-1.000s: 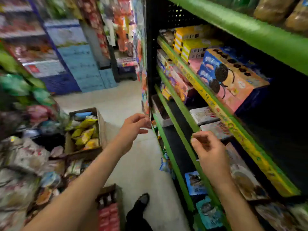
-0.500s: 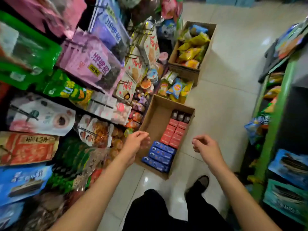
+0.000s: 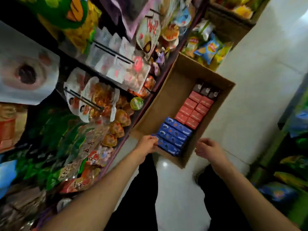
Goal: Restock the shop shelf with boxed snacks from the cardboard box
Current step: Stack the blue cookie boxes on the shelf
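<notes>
One open cardboard box [image 3: 168,104] sits on the floor and holds three kinds of boxed snacks: four blue boxes [image 3: 173,134] at its near end, eight red boxes [image 3: 194,108] in two rows of four behind them, and three dark boxes [image 3: 205,90] along the far edge.

Reaching down into the box
Left hand [image 3: 148,144] now touching nearest blue box [image 3: 166,145] in cardboard box [image 3: 168,90]; right hand [image 3: 209,148] lowered beside its near corner.

"Lay's" logo readable on blue-and-yellow crisp bag [image 3: 210,48], far right of hanging racks; other packet lettering nearby too blurred to read
</notes>
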The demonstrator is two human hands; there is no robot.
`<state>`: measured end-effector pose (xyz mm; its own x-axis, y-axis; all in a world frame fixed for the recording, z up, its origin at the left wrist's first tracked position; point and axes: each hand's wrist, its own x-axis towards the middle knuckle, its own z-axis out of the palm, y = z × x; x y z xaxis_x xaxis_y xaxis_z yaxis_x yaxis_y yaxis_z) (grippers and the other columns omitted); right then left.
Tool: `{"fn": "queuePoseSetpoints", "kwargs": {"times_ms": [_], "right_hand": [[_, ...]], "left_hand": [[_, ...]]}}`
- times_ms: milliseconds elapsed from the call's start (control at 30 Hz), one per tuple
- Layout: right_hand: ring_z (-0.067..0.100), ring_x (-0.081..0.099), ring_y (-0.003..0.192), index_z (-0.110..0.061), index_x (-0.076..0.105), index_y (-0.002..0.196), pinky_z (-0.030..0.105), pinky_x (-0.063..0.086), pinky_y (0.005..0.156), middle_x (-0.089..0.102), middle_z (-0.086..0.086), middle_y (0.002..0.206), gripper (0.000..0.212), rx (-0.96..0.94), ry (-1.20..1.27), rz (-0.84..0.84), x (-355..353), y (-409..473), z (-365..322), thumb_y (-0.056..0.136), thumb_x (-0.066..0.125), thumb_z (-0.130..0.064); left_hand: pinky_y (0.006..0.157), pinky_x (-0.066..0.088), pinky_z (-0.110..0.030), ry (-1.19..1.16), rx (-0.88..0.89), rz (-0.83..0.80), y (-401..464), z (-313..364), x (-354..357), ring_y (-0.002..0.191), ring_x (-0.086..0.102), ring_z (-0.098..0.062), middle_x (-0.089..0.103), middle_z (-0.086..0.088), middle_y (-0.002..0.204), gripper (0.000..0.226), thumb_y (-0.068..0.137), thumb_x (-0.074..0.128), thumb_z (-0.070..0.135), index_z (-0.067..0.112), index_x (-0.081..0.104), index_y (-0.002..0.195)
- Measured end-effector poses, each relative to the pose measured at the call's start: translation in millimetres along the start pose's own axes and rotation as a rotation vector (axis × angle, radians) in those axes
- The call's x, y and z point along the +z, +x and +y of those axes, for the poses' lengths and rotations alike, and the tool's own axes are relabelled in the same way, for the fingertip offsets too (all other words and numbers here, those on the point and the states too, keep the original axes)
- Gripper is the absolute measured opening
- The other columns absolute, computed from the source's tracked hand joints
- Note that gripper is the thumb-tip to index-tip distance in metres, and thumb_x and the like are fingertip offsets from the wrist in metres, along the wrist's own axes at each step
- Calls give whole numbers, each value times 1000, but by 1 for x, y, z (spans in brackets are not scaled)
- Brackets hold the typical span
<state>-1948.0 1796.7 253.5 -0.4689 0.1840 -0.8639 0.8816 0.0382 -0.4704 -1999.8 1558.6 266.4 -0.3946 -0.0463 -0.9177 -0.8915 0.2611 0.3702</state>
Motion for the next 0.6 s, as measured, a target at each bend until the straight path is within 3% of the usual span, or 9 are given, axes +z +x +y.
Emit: {"fn": "queuePoseSetpoints", "kwargs": {"times_ms": [133,233,300,367,433,500,567,600], "right_hand": [[19,65,85,-13,64,106,31,51,74,69,10,103,14,168,112,70,61,81,64,94,61,-20],[20,61,93,-12,59,119,31,48,84,64,7,112,29,267,95,98,94,149,109,95,61,-29],[11,58,79,-11,54,125,15,45,69,59,1,103,36,286,69,134,111,195,138,94,61,-29],[5,55,72,-14,52,122,4,43,55,58,-1,99,31,284,84,196,121,235,164,95,61,-27],[21,64,93,-13,51,125,18,52,78,61,5,117,37,314,176,268,130,269,182,96,57,-36],[30,59,115,-11,48,137,36,48,94,58,7,129,54,413,267,327,134,300,197,98,47,-49],[25,63,110,-22,53,136,39,50,92,64,1,126,56,468,451,315,137,322,211,98,36,-60],[20,67,101,-27,58,129,37,53,84,69,-3,117,55,477,535,291,140,329,217,97,33,-65]], "left_hand": [[68,40,-28,186,-64,19,113,-31,-13,71,49,-17,53,-3,71,26,97,53,7,16,53,73],[54,35,-16,367,-36,-1,205,-49,-10,71,51,-8,56,2,65,27,97,50,2,10,59,72],[49,33,-5,417,-22,5,264,-56,-6,89,51,-14,58,-5,84,16,100,49,7,2,63,99],[65,38,-5,439,-8,-21,319,-69,4,107,51,-21,60,-13,109,31,104,46,17,-4,57,123],[88,36,-18,445,-66,-88,357,-85,12,127,49,-24,50,-12,141,46,106,40,34,4,46,141],[85,41,-21,348,-197,-167,384,-104,20,112,62,-19,53,-9,140,46,103,36,50,21,52,135],[77,54,-25,190,-307,-233,403,-124,26,84,73,-19,70,-11,118,40,100,34,61,33,61,111],[78,57,-31,148,-336,-267,411,-135,28,83,74,-23,74,-10,107,46,98,33,66,32,64,106]]}}
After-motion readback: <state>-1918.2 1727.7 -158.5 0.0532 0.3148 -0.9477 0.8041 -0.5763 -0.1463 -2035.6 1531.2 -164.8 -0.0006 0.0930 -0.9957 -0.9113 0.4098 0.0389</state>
